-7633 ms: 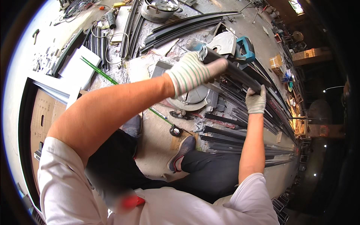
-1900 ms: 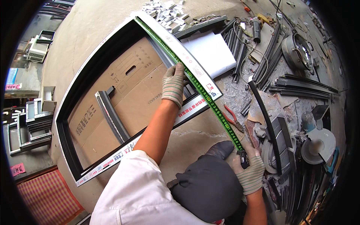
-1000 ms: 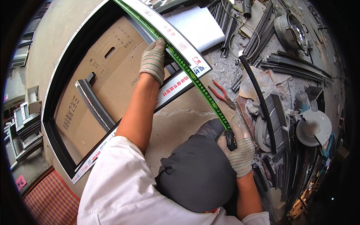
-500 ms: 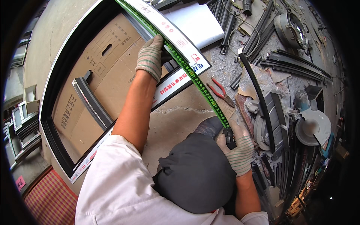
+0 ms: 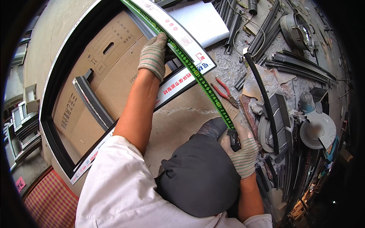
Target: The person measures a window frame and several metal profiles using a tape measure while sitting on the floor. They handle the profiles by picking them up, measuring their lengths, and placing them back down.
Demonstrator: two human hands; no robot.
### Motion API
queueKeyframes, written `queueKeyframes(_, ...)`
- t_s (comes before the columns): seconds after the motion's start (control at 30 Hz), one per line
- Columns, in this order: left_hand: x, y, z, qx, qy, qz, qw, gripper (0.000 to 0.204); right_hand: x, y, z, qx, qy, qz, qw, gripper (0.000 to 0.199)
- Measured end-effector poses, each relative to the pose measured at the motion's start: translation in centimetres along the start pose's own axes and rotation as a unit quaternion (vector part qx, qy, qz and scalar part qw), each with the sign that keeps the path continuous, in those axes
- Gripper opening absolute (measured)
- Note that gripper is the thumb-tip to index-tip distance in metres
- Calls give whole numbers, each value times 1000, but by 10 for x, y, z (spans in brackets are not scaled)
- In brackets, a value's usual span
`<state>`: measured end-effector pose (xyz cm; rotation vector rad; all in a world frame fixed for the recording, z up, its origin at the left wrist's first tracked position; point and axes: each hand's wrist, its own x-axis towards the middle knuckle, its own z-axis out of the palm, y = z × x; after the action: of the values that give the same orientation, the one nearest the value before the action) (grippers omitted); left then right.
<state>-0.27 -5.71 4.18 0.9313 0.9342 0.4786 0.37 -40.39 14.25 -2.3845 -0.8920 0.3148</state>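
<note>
A black rectangular window frame (image 5: 45, 102) with white printed film on its faces lies flat over cardboard. Along its far right side runs the green blade of a tape measure (image 5: 207, 88), which reaches past the frame's corner toward me. My left hand (image 5: 153, 55), in a striped knit glove, is closed at that side, its fingertips at the blade's edge; some fingers are hidden behind the profile. My right hand (image 5: 244, 152), gloved alike, is wrapped round the black case of the tape measure beside my bent knee (image 5: 201, 171).
Red-handled pliers (image 5: 224, 91) lie right of the blade. Farther right are a cut-off saw (image 5: 317, 129), a long black strip (image 5: 262, 91), a round metal ring (image 5: 296, 32) and bundles of dark profiles (image 5: 300, 64). A checked cloth-covered seat (image 5: 51, 201) stands at lower left.
The view has shifted very slightly. Both hands keep their hold, and the tape blade stays stretched along the frame.
</note>
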Motion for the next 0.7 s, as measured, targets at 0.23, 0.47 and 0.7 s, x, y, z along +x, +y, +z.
queueKeyframes(0.23,0,1,0,23,25,17,999,41,3,-9,0,6,-9,49,999,45)
queueKeyframes(0.47,7,-3,-3,37,17,-1,999,32,2,-11,6,-8,3,58,998,45)
queueKeyframes(0.7,6,-3,-3,30,8,8,999,33,4,-14,5,-2,-6,82,997,43)
